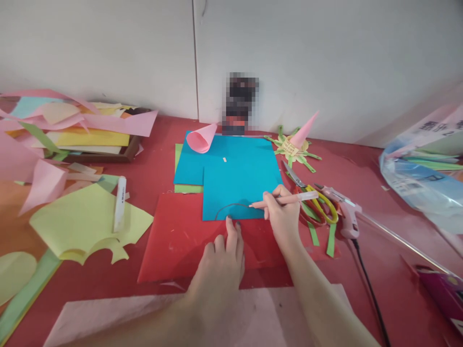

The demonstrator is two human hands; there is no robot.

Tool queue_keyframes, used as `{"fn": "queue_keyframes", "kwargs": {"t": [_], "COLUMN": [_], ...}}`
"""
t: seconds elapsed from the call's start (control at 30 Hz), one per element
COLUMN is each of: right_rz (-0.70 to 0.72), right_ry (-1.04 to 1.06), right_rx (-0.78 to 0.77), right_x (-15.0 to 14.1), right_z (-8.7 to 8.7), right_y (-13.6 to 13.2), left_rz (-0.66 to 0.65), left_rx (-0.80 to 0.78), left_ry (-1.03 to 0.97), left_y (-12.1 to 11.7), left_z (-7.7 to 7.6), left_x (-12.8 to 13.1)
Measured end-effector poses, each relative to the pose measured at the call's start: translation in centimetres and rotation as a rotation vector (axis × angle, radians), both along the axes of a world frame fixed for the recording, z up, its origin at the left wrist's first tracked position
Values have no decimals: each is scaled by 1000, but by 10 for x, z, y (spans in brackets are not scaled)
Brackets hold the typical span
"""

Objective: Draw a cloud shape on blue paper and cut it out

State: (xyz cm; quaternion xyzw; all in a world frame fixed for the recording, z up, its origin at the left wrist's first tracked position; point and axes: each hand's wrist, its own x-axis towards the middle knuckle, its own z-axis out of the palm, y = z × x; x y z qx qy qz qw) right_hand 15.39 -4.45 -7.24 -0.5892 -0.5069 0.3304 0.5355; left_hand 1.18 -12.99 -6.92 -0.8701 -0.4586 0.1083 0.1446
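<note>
A blue paper sheet [238, 180] lies on a red sheet [173, 241] in the middle of the red table. My right hand [284, 217] is closed on a pink pencil [289, 198], its tip touching the blue sheet's near edge at the end of a dark curved line [229, 208]. My left hand [222, 260] rests fingers-down on the red sheet, its fingertips at the blue sheet's lower edge, holding nothing.
A pink paper cone [202, 139] lies on the blue sheet's far corner. Scissors [314, 200] and a pink glue gun [343, 212] with its cord sit to the right. A white glue stick [119, 203] rests on yellow-green paper [83, 221]. Paper scraps fill a tray [126, 153] at left; a plastic bag [423, 178] lies right.
</note>
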Motion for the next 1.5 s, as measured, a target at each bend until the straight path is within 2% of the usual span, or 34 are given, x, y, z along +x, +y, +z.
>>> {"fn": "queue_keyframes", "kwargs": {"t": [0.17,0.27,0.4,0.67,0.77,0.9,1.17,1.5], "right_rz": [59,11,-66,10,-21,-85,-45,-82], "right_ry": [-75,-107,-29,-50,-78,-15,-4,57], "right_rx": [-4,-7,-25,0,-7,-21,-5,-14], "right_x": [-3,-4,-4,-2,-3,-1,-1,-1], "right_z": [4,5,3,3,3,1,2,-1], "right_y": [0,0,0,0,-1,-2,-2,-4], "left_rz": [13,14,12,13,6,8,8,8], "left_rx": [11,37,23,26,32,40,50,55], "left_ry": [0,-1,5,1,-9,-7,-21,-10], "left_y": [0,-1,0,-2,-2,0,-1,-1], "left_z": [-2,-4,-4,-6,-7,-7,-4,-5], "left_x": [0,0,0,-1,0,1,0,0]}}
